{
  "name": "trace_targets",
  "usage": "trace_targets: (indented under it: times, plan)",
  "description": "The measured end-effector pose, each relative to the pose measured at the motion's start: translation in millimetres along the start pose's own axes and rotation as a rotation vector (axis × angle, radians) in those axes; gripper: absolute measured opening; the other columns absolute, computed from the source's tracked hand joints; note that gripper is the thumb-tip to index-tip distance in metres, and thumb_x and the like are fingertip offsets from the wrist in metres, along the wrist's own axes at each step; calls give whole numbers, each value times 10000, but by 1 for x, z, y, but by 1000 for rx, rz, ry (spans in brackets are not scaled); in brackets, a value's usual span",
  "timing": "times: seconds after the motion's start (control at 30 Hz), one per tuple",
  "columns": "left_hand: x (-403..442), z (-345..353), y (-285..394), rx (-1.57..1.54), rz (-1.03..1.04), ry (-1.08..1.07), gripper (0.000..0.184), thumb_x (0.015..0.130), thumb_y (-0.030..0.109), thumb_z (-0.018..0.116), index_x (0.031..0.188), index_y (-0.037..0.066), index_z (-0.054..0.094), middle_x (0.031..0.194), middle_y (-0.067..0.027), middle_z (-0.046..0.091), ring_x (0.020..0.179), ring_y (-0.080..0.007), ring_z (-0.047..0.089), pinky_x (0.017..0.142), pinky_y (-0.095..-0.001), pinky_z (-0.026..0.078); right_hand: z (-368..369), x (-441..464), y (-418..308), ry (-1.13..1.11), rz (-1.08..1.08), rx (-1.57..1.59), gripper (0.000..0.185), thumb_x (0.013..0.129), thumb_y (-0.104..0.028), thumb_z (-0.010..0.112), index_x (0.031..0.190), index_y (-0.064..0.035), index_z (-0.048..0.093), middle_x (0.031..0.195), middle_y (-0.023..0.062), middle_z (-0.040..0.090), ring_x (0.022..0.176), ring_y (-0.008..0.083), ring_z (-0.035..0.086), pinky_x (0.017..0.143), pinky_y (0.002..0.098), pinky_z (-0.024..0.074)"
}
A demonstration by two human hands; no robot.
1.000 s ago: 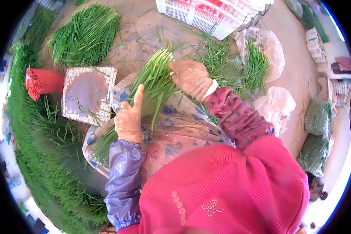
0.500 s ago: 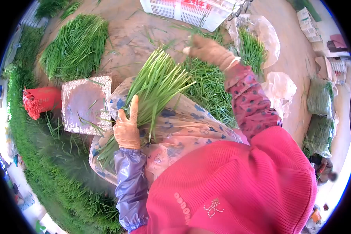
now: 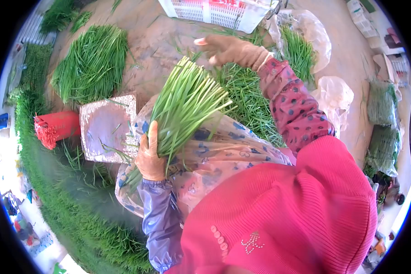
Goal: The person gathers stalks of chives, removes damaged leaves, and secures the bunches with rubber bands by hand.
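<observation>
In a pale glove, my left hand (image 3: pixel 150 155) grips a bunch of long green stalks (image 3: pixel 180 105) over my lap, the pale cut ends fanned up and to the right. My right hand (image 3: pixel 233 49), in a brown glove with bare fingertips showing, is raised beyond the bunch without touching it. Its thumb and fingers are apart with nothing between them. Below that hand lies a heap of loose green stalks (image 3: pixel 249 96). The patterned plastic apron (image 3: pixel 233 146) covers my lap under the bunch.
A square board (image 3: pixel 109 130) and a red bundle of ties (image 3: pixel 57 128) lie left. Behind them is a green pile (image 3: pixel 93 64). A white crate (image 3: pixel 214 13) stands at the top; a clear bag (image 3: pixel 322 43) with stalks lies right. Uncut greens (image 3: pixel 73 205) fill the lower left.
My right hand has let go of the bunch's upper end and moved up and away, its fingers opening. The stalks in my left hand have spread out. The view has shifted slightly.
</observation>
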State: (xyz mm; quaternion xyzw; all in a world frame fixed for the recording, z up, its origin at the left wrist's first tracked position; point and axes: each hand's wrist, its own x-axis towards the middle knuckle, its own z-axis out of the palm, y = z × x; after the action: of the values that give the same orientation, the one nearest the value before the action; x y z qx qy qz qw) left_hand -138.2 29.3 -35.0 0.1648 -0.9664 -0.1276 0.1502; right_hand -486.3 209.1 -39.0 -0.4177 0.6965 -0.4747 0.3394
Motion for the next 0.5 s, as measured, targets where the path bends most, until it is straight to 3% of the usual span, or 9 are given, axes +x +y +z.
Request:
trace_targets:
  times: [0.13, 0.2, 0.23, 0.3, 0.33, 0.37, 0.43, 0.47, 0.5]
  plan:
    - [6, -2, 5, 17, 37, -23, 797, 723, 262, 757, 1435, 267, 399, 1077, -120, 608, 806, -327, 636, 617, -403, 518, 40, 13, -50, -122, -63, -214, 551, 850, -150, 649, 1372, -110, 478, 1227, 161, 597, 1049, 238, 594, 910, 295, 482]
    - [11, -9, 11, -240, -156, -61, 762, 780, 206, 727, 1455, 202, 375, 1186, -134, 597, 901, -293, 656, 722, -367, 543, 54, 24, -54, -20, 39, -105, 607, 805, -208, 700, 1336, -7, 485, 1115, 168, 649, 968, 236, 625, 849, 341, 491]
    - [12, -9, 5, -231, -152, -58, 762, 780, 206, 727, 1455, 202, 375, 1186, -134, 597, 901, -293, 656, 722, -367, 543, 56, 26, -53, -16, 31, -100, 607, 805, -208, 700, 1336, -7, 485, 1115, 168, 649, 968, 236, 625, 849, 341, 491]
    - [9, -5, -9, -649, -212, -23, 730, 813, 108, 696, 1459, 121, 357, 1258, -127, 587, 981, -230, 651, 860, -317, 525, 61, 33, -50, 115, 97, 383, 545, 825, -254, 671, 1304, -36, 529, 1061, 141, 676, 966, 233, 630, 856, 361, 480]
    - [10, -5, -10, -1425, -552, -75, 688, 831, -10, 637, 1452, 78, 357, 1310, -108, 559, 1075, -198, 609, 950, -303, 484, 58, 35, -49, 42, 71, 336, 515, 857, -309, 618, 1313, -83, 539, 1060, 118, 676, 917, 229, 634, 837, 340, 487]
    - [8, -8, -13, -1416, -551, -64, 688, 831, -10, 637, 1452, 78, 357, 1310, -108, 559, 1075, -198, 609, 950, -303, 484, 56, 37, -50, 34, 61, 340, 515, 857, -309, 618, 1313, -83, 539, 1060, 118, 676, 917, 229, 634, 837, 340, 487]
    - [6, -10, -19, -1296, -467, -188, 706, 826, -103, 588, 1460, 93, 349, 1334, -86, 535, 1148, -206, 563, 956, -306, 478, 52, 39, -54, 20, 81, -183, 375, 921, -185, 563, 1290, -122, 579, 914, 12, 666, 812, 100, 600, 725, 274, 504]
    - [3, -10, -28, -883, -277, -231, 641, 795, -105, 649, 1376, 55, 429, 1253, -89, 590, 1080, -162, 592, 926, -293, 500, 56, 40, -47, 74, 56, -115, 371, 932, -225, 538, 1292, -146, 584, 837, 9, 631, 759, 90, 569, 690, 270, 497]
    - [2, -5, -33, -887, -274, -228, 641, 795, -105, 649, 1376, 55, 429, 1253, -89, 590, 1080, -162, 592, 926, -293, 500, 52, 38, -53, 75, 55, -121, 371, 932, -225, 538, 1292, -146, 584, 837, 9, 631, 759, 90, 569, 690, 270, 497]
